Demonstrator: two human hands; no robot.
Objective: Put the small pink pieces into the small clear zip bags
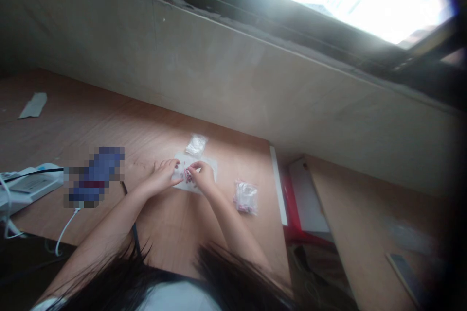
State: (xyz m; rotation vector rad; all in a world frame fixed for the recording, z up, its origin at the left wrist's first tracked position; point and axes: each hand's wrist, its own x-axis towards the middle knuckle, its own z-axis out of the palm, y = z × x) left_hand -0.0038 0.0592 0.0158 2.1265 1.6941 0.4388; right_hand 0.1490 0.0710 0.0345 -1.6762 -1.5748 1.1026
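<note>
**Two bare hands at a small sheet on a wooden tabletop**

At the far left of the table (171,233) lies a white, box-like device (36,185) with cables about it; a pale scrap (34,105) lies beyond it, towards the wall. Next comes a dark blue object (98,172) (its outline is lost to pixelation), with a white cable (66,228) at its near end. A black cord (135,238) runs beside the left forearm down to the near table edge.

The left hand (163,177) rests at the left part of a whitish sheet (178,172), its thumb held well apart from the fingers in a wide span. Within this span and just to its right, on the sheet, are a thin reddish strand (184,167) and a cluster of small dark red and pink pieces (188,176). Beyond the sheet lies a clear packet (197,145) with whitish contents. The right hand (205,176) reaches in over the cluster, thumb and forefinger drawn narrowly together; whether a piece is pinched there cannot be told.

Further right, apart from the right forearm, lies a clear bag (246,197), with similar pink and dark pieces gathered along its near edge. A white strip (279,184) borders the table's right side; past it stands a second wooden surface (346,204).
</note>
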